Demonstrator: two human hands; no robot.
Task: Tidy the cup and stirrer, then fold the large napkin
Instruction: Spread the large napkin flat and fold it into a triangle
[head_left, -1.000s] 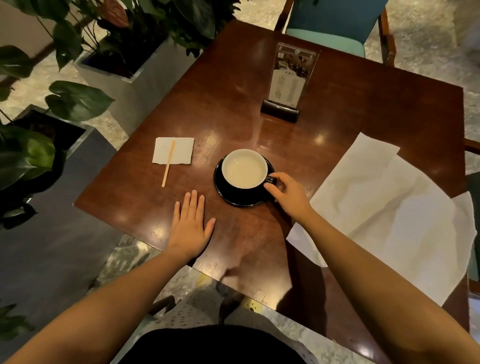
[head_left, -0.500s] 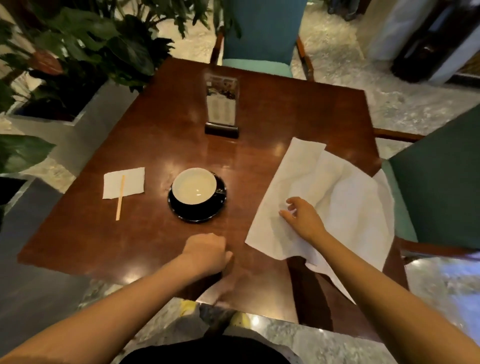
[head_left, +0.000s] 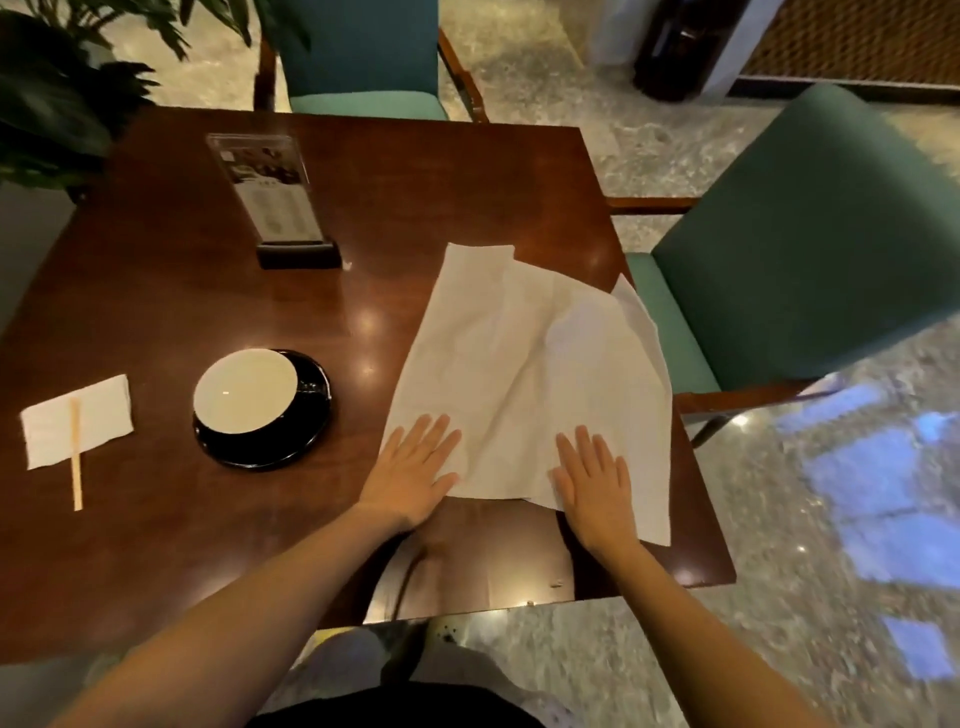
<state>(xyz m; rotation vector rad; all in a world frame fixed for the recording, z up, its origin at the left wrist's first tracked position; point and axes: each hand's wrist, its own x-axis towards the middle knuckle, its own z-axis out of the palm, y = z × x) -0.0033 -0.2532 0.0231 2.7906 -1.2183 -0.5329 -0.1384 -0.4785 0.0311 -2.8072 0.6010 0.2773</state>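
A large white napkin (head_left: 524, 364) lies spread and creased on the right half of the dark wooden table (head_left: 156, 291). My left hand (head_left: 413, 467) rests flat with fingers apart on the napkin's near left corner. My right hand (head_left: 595, 483) lies flat on its near right part. To the left stands a white cup (head_left: 244, 391) on a black saucer (head_left: 306, 436). Further left, a wooden stirrer (head_left: 76, 457) lies across a small folded white napkin (head_left: 104, 415).
A clear menu stand (head_left: 275, 208) on a dark base stands at the table's back middle. Green chairs stand at the far side (head_left: 358, 57) and at the right (head_left: 810, 244). Plants (head_left: 47, 104) crowd the back left corner. The napkin's right edge hangs near the table's right edge.
My right hand left the cup's handle and went to the large napkin. My left hand came across from beside the saucer, and both palms now lie flat on the napkin. The view swung right.
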